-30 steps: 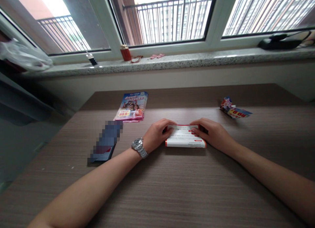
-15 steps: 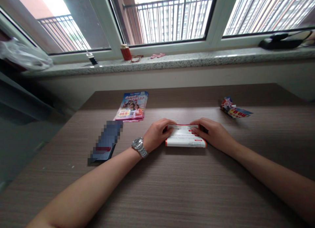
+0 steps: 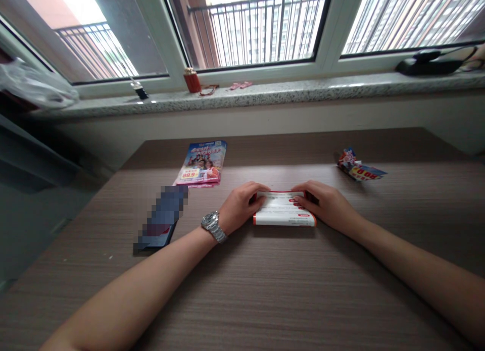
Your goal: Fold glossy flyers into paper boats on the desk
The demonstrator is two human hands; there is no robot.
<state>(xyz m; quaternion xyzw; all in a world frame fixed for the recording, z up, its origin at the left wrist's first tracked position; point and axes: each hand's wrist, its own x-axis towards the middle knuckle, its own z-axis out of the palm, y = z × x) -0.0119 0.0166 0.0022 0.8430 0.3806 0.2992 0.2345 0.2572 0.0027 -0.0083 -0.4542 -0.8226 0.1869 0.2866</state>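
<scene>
A folded leaflet (image 3: 282,212), white with red and black print and a red-orange edge, is held between my hands just over the table. My left hand (image 3: 243,203) grips its left side, thumb on top and fingers curled over the far edge. On the opposite side my right hand (image 3: 316,200) pinches it the same way, thumb lying across the print. Fingertips under the far edge are partly hidden. A silver watch (image 3: 214,226) is on my left wrist.
Left of my hands lies a stack of colourful flyers (image 3: 204,164), with a dark pixelated object (image 3: 161,219) nearer me. A crumpled flyer (image 3: 358,166) rests at the back right. On the stone windowsill (image 3: 288,92) stand a red lighter-like container (image 3: 192,81) and small items.
The whole view has shifted very slightly. Both hands keep the same hold on the leaflet, and nothing else has visibly moved.
</scene>
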